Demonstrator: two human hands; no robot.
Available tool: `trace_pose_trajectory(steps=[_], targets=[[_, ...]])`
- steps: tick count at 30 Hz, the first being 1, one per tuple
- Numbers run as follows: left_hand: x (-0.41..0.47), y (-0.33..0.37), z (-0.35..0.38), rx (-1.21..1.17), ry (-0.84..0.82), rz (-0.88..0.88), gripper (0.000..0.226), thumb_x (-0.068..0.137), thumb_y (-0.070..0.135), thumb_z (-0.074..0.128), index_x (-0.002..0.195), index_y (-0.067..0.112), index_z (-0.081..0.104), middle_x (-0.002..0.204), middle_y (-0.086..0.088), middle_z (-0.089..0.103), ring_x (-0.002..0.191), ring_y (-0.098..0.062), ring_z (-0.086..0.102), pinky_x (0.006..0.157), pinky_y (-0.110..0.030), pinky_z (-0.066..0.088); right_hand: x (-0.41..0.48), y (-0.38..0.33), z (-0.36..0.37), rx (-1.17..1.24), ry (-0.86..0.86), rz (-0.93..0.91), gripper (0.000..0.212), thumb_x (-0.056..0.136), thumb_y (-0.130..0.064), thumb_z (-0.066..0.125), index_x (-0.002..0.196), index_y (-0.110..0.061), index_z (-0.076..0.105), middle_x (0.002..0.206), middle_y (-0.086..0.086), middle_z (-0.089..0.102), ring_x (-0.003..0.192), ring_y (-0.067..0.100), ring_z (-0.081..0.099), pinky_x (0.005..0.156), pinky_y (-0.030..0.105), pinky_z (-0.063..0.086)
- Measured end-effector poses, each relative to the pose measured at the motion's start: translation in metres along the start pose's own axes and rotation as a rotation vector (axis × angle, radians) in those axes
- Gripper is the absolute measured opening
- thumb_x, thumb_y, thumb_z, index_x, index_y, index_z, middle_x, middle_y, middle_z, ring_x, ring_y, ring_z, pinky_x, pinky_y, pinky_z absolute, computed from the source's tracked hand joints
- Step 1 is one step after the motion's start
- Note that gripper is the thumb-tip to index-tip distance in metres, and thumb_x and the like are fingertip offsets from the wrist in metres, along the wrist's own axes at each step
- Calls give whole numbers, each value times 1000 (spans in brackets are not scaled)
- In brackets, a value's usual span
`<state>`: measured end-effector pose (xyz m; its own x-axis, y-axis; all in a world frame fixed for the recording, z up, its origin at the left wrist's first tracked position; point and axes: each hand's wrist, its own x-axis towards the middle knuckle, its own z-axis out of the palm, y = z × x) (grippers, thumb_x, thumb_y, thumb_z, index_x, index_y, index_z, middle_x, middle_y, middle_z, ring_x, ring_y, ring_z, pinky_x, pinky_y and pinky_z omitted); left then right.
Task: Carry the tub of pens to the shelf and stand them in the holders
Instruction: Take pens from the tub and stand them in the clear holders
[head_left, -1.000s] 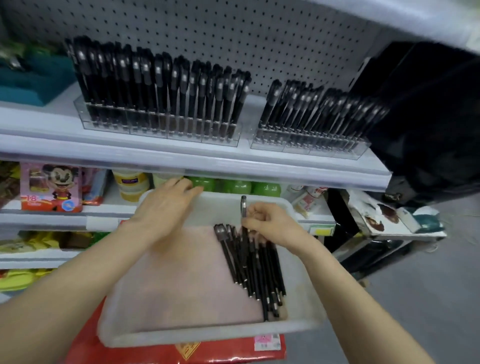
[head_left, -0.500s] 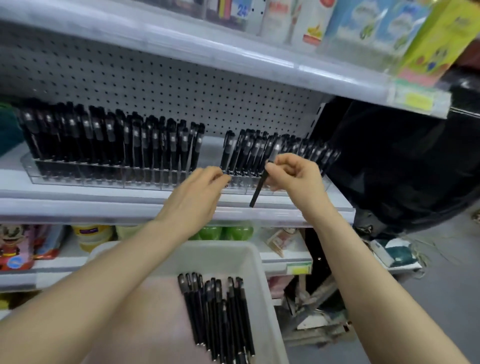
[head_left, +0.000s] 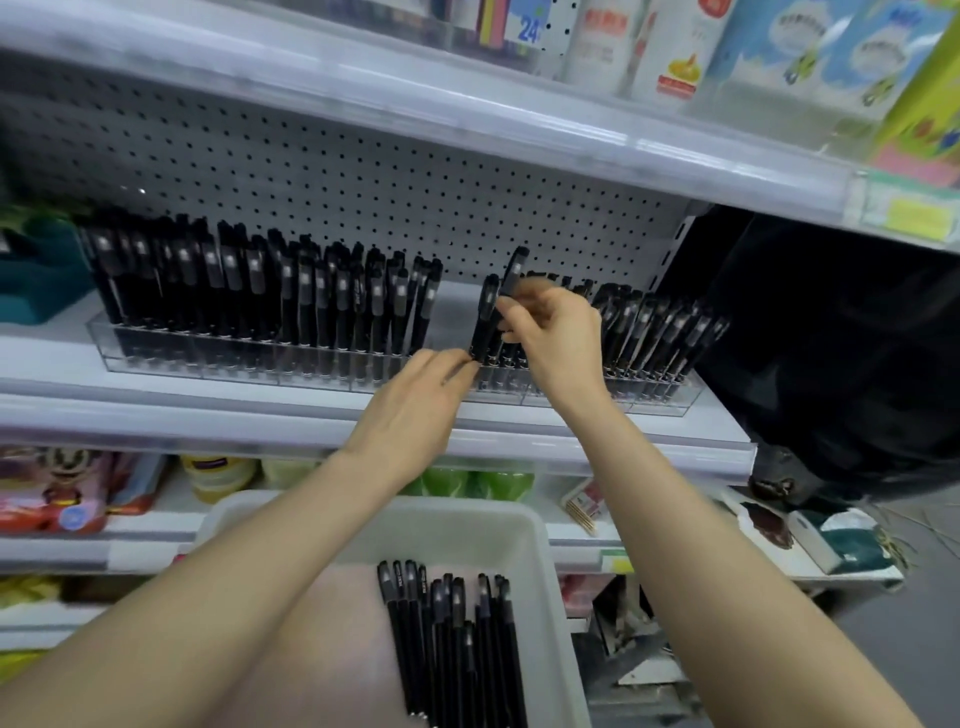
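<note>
A black capped pen (head_left: 487, 323) – lying in the white plastic tub (head_left: 467, 530) a second ago – is being lowered into the left end of the clear acrylic holder (head_left: 649, 404), pinched in the grip of the right hand (head_left: 556, 338) and steadied by the straight-fingered left hand (head_left: 413, 415); more are waiting below the holder.

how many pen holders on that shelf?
2. The left holder stands on the shelf, full of pens. The right holder stands beside it, its left end hidden behind the right hand, which grips a pen.

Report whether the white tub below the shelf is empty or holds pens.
Not empty. A bunch of black pens lies flat on the floor of the tub, toward its right side.
</note>
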<state>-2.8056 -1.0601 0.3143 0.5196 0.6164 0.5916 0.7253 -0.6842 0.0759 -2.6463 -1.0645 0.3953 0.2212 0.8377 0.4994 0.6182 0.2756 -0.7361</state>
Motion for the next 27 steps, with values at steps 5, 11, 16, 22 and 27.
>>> trace_pose_trajectory(steps=[5,11,16,22,27], targets=[[-2,1,0,-10,-15,-18,63,72,-11,69,132,2,55,130,-12,54,108,-30,51,80,-42,56,-11,16,16,-96,-84,28,18,92,-23,66,103,-9,70,79,4,73,75,19,72,77,43,59],[-5,2,1,-19,-11,-23,63,73,-10,69,133,2,54,132,-13,53,105,-31,53,79,-43,56,-16,15,16,-117,-75,46,20,91,-22,68,105,-8,70,86,3,73,80,18,71,81,40,58],[-22,3,-6,-73,0,-42,57,78,-8,65,132,7,55,132,-9,49,110,-29,50,76,-45,55,-32,13,12,-136,-14,43,20,90,-18,68,109,-14,70,88,-6,71,85,7,67,83,27,57],[-78,5,-12,-103,3,-26,40,80,1,72,119,9,66,112,-6,63,97,-24,59,69,-35,55,-91,23,18,-106,53,116,6,91,-19,67,95,-22,70,83,-14,68,79,-3,62,74,12,50],[-118,-6,3,-35,-39,-15,47,77,5,73,124,6,64,121,-12,62,108,-30,57,91,-41,50,-155,37,41,-287,-185,171,8,89,-24,67,81,-23,69,71,-12,65,65,-1,58,60,11,41]])
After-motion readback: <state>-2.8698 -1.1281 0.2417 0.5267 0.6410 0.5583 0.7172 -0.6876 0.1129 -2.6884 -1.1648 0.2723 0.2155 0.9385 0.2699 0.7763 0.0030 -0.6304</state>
